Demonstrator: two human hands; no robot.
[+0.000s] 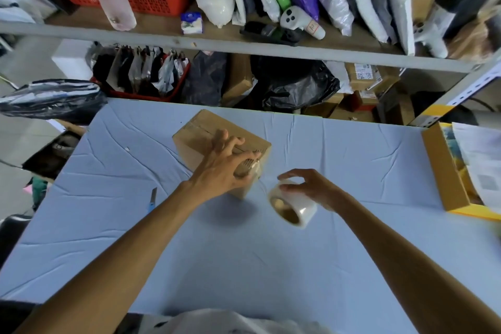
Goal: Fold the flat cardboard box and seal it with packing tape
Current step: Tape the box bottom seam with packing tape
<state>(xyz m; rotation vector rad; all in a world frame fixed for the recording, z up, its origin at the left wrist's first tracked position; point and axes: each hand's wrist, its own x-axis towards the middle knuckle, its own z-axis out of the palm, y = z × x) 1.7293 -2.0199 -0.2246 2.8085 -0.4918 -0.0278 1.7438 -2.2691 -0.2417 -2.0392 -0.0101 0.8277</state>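
Note:
A small brown cardboard box (pixel 200 130), folded into shape, stands on the blue-covered table (pixel 244 252) at its middle. My left hand (pixel 221 164) lies on the box's top and near corner, fingers spread and pressing a strip of clear tape against the cardboard. My right hand (pixel 306 184) grips a roll of clear packing tape (pixel 291 206) just right of the box, held above the table. A thin clear strip runs from the roll to the box corner.
A blue box cutter (pixel 152 199) lies on the table at the left. A yellow open carton (pixel 447 171) with papers sits at the right edge. Behind the table stand shelves (pixel 217 45) packed with bags, parcels and red baskets.

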